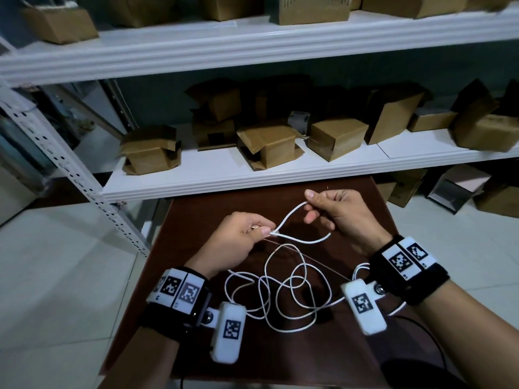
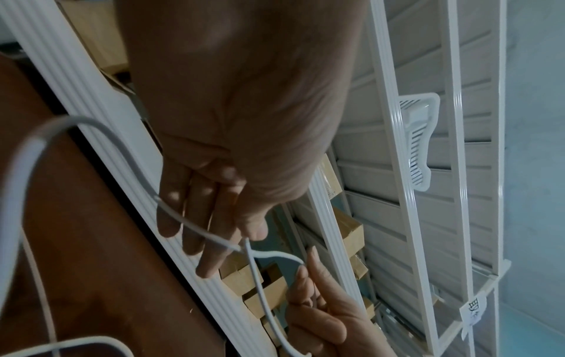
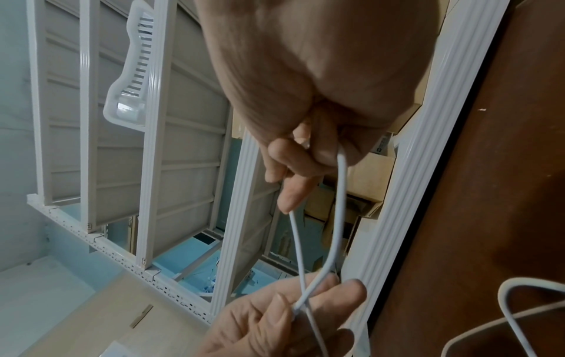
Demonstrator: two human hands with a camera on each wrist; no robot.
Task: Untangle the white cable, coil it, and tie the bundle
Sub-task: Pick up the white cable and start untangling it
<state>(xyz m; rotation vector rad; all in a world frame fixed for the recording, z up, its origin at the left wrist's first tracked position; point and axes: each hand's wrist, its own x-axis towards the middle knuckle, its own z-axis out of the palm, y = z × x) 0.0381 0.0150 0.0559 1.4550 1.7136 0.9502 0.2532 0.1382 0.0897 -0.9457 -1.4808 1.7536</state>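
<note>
The white cable lies in a loose tangle of overlapping loops [image 1: 309, 242] on the dark brown table [image 1: 213, 209]. Above it a raised loop of the cable [image 1: 290, 213] spans between my hands. My left hand [image 1: 265, 231] pinches two crossing strands between thumb and fingers; in the left wrist view the cable [image 2: 198, 233] runs over its fingers to the thumb. My right hand [image 1: 309, 206] grips the far end of the loop with curled fingers. In the right wrist view the cable [image 3: 341, 205] hangs from that hand [image 3: 305, 154] down to the left hand [image 3: 290, 311].
A thin straight strand [image 1: 309, 259] crosses the table from under my left hand toward my right wrist. A white shelf [image 1: 252, 178] with several cardboard boxes [image 1: 269, 144] stands just past the table's far edge. Pale floor tiles [image 1: 56, 276] lie on both sides.
</note>
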